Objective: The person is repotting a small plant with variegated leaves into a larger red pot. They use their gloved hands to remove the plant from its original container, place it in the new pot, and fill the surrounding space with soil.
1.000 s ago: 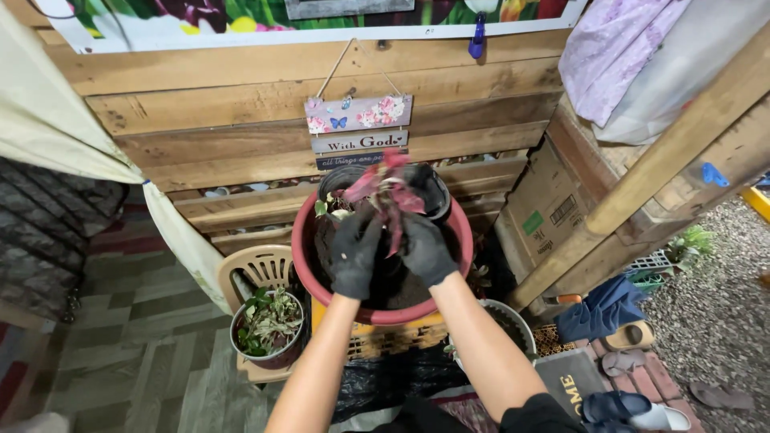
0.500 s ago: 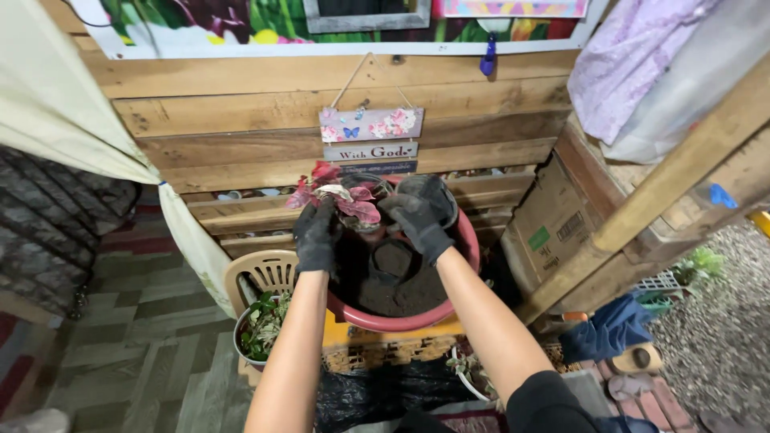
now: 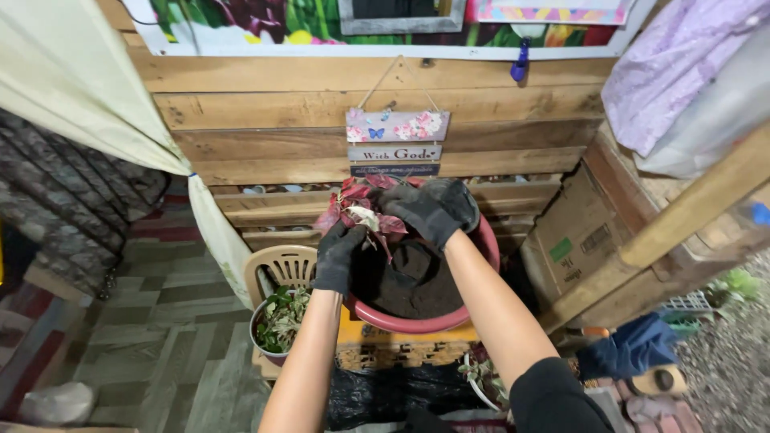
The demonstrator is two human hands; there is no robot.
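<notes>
While arms reach forward, left hand (image 3: 337,258) and right hand (image 3: 419,213) grip pink-leaved plant (image 3: 362,210)

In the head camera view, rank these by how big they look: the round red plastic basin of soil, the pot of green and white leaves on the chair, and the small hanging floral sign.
1. Round red plastic basin
2. Small hanging floral sign and pot of green and white leaves: too alike to rank, and the pot sits nearer the camera.

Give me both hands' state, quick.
Left hand: closed on the stem of the pink-leaved plant over the red basin.
Right hand: fingers curled at the plant's far side; a firm grip cannot be told.
</notes>
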